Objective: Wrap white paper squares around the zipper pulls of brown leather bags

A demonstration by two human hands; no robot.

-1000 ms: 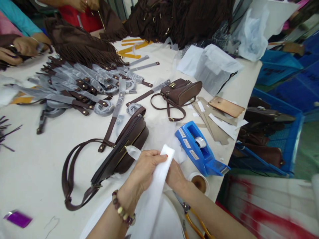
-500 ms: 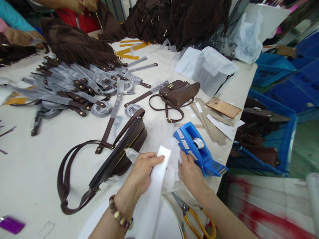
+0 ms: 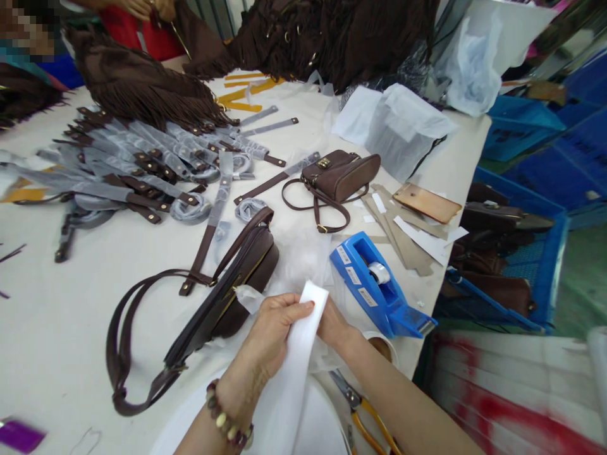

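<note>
My left hand (image 3: 272, 332) pinches a folded white strip (image 3: 303, 354) between thumb and fingers near its upper end. The strip runs down toward me over a large white disc-shaped roll (image 3: 322, 411). Just behind the strip's right edge is my right hand (image 3: 334, 325), its fingers curled and mostly hidden, so what they grip does not show. Crumpled clear plastic (image 3: 303, 249) lies beyond both hands. To the left, a dark brown bag (image 3: 227, 291) with a looped strap rests on its side. A blue tape dispenser (image 3: 379, 284) stands to the right of my hands.
Scissors (image 3: 353, 398) with yellow handles lie under my right forearm, near a tape roll (image 3: 382, 347). Farther off are a small brown bag (image 3: 339, 174), a phone (image 3: 427, 202) and plastic-wrapped straps (image 3: 142, 151). Blue crates (image 3: 554, 272) stand beyond the table's right edge. Another person's hands (image 3: 147, 7) work at the back.
My right hand has moved left, away from the tape dispenser, to behind the white strip. White pieces by the dispenser no longer show there. My left hand stays almost in place.
</note>
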